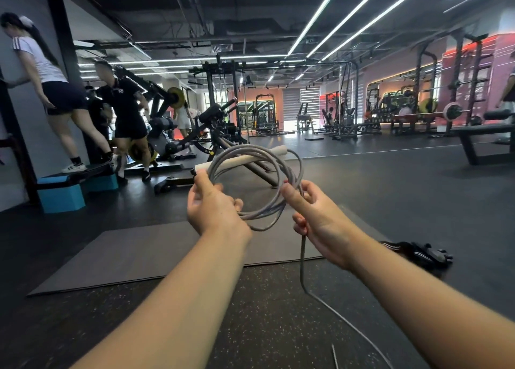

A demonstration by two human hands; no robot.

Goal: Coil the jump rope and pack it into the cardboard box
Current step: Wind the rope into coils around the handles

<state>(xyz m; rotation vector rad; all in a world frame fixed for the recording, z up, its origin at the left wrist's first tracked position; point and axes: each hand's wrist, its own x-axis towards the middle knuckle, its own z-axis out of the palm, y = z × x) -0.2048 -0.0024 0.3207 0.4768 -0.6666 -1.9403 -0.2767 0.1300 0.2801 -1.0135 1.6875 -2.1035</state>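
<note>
Both hands closed on the grey plastic-coated jump rope (252, 179): left hand (214, 207) pinches coils and pale handle, right hand (315, 218) grips the strand; loose end trails onto the speckled gym floor (264, 313).

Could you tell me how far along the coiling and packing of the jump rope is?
Partly done. Several loops of the rope are already gathered, held in the grip of the left hand with a white handle lying across the coil. The right hand is feeding the next stretch in. A loose tail hangs to the floor, so coiling is unfinished. No cardboard box is in view; packing remains.
</note>
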